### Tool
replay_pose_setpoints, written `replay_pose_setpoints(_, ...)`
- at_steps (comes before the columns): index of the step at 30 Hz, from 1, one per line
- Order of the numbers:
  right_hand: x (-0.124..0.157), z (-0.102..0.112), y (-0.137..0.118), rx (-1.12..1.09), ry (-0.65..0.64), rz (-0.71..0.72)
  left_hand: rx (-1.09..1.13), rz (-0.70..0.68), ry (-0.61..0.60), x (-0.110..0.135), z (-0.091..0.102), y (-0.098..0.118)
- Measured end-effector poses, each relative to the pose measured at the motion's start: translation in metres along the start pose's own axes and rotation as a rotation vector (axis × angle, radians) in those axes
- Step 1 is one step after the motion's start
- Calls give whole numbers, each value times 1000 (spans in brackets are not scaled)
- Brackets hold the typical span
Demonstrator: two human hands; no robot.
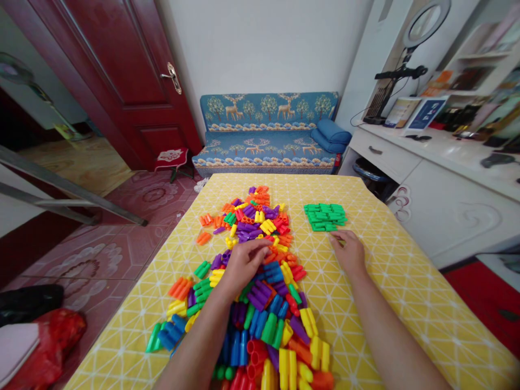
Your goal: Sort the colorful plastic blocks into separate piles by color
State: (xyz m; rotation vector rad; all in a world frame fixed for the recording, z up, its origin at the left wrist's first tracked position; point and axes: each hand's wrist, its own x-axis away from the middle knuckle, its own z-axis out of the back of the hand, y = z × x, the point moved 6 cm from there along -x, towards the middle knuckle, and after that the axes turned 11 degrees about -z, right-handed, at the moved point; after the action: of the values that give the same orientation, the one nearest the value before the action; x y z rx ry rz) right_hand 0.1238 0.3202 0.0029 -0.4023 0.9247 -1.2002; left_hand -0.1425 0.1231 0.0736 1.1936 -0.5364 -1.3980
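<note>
A long heap of coloured plastic tube blocks (260, 281) runs down the middle of a table covered by a yellow patterned cloth (385, 281). A separate neat group of green blocks (325, 216) lies at the far right of the heap. My left hand (244, 262) rests on the heap, fingers curled over blocks near the middle. My right hand (348, 252) lies on the cloth just below the green group, fingers bent down; whether it holds a block I cannot make out.
A blue patterned sofa (270, 132) stands beyond the table. A dark red door (122, 76) is open at the left. A white cabinet (439, 179) with a ring light (426, 24) flanks the right. Red and black bags (36, 330) lie on the tiled floor.
</note>
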Motion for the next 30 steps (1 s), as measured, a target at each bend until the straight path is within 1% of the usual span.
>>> replay_pose_setpoints(2, 1, 1, -1, -14, 3, 6, -169, -71, -6, -2, 20, 14)
replay_pose_setpoints(3, 1, 2, -1, -18, 3, 8, -251, -78, -32, -1, 30, 20)
replay_pose_setpoints(6, 2, 4, -3, -26, 2, 14, -404, -28, -175, 7, 59, 31)
replay_pose_setpoints(7, 1, 4, -4, -27, 4, 16, -439, -22, -233, 12, 66, 34)
replay_pose_setpoints(9, 0, 5, -5, -48, 13, 6, -507, -10, -305, 25, 79, 38)
replay_pose_setpoints(10, -1, 5, -5, -66, 17, -9, -533, -1, -319, 34, 83, 39)
replay_pose_setpoints(12, 1, 6, -7, -113, 7, -65, -568, 9, -304, 53, 88, 41)
replay_pose_setpoints(14, 12, 10, -14, -166, -41, -124, -578, -10, -272, 75, 85, 46)
replay_pose_setpoints(15, 24, 14, -21, -185, -82, -133, -579, -31, -258, 88, 81, 49)
replay_pose_setpoints(17, 58, 27, -41, -200, -200, -79, -574, -103, -288, 115, 68, 58)
replay_pose_setpoints(18, 82, 36, -54, -184, -275, -4, -581, -156, -308, 130, 59, 62)
replay_pose_setpoints(20, 137, 51, -78, -108, -471, 177, -622, -225, -407, 159, 39, 64)
replay_pose_setpoints(21, 164, 59, -87, -65, -543, 268, -660, -240, -461, 173, 30, 62)
replay_pose_setpoints(22, 190, 64, -93, -12, -615, 354, -699, -288, -483, 185, 21, 60)
replay_pose_setpoints(23, 211, 69, -98, 25, -644, 425, -736, -343, -496, 195, 13, 58)
replay_pose_setpoints(24, 227, 71, -103, 58, -642, 493, -775, -373, -491, 203, 7, 54)
replay_pose_setpoints(25, 239, 71, -106, 83, -639, 551, -805, -407, -482, 208, 2, 50)
replay_pose_setpoints(27, 249, 62, -114, 108, -604, 594, -822, -442, -463, 210, -5, 45)
replay_pose_setpoints(28, 248, 55, -118, 109, -593, 587, -807, -449, -456, 207, -7, 44)
replay_pose_setpoints(30, 239, 39, -126, 83, -576, 523, -749, -430, -452, 195, -9, 44)
